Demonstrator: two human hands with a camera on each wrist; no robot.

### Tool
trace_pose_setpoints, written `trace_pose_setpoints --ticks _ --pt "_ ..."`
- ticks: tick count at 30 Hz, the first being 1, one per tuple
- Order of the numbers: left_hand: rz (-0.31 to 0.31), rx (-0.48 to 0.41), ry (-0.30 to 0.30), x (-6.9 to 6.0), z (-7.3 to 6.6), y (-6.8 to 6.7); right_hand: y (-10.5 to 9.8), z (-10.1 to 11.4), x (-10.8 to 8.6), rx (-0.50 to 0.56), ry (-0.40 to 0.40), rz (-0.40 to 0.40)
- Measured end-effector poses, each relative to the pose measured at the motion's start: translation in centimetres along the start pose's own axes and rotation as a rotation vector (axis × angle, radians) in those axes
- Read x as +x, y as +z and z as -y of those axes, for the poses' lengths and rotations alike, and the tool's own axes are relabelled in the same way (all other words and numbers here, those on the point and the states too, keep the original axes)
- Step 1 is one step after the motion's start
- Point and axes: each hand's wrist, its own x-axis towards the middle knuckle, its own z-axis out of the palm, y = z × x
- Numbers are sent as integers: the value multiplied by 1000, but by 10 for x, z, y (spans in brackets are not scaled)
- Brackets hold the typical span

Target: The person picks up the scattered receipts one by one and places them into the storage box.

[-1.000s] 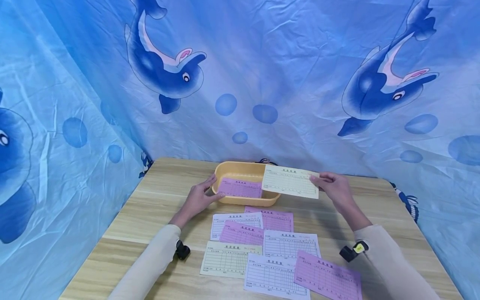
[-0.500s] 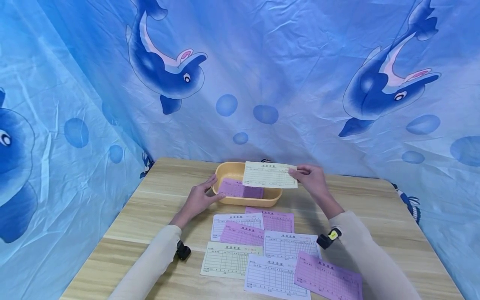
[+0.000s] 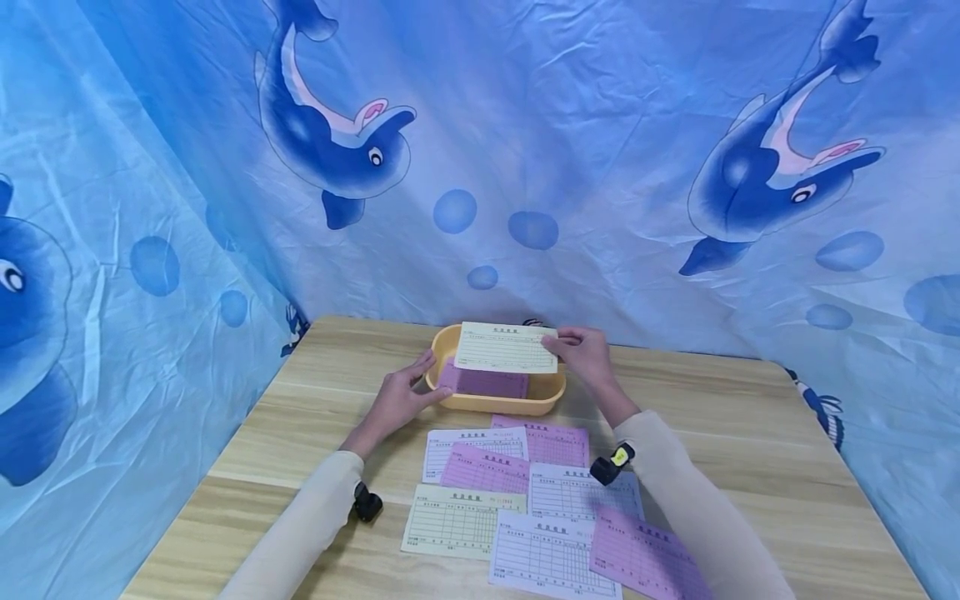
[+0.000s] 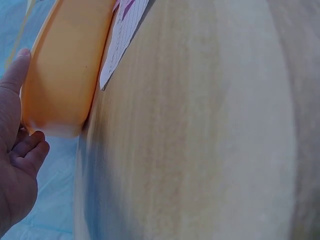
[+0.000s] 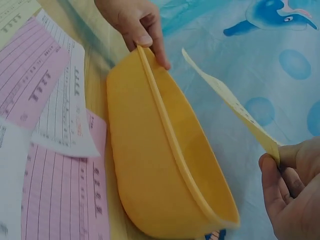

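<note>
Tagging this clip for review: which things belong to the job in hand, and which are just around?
Job:
pale yellow slip, pinched by right hand
orange tub, held by left hand
pink slip inside it
slips on the table, probably

Just around:
dolphin backdrop
wrist cameras

Two yellow slips, three white slips, four visible pink slips, one basket, two hands, two wrist cameras and three printed dolphins are counted.
</note>
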Motion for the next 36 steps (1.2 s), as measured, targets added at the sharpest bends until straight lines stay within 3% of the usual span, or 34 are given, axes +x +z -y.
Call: trace_pose_setpoints --ticks 7,18,28,36 --pt "2 6 7 -1 1 0 22 -2 4 -13 -5 -14" --pt "9 10 -8 -2 1 0 43 -8 4 -165 -85 -42" --pt "17 -1 -31 0 -2 -2 55 -11 5 -220 -84 15" --pt "20 11 -14 -1 0 -2 56 -13 7 -273 -96 72"
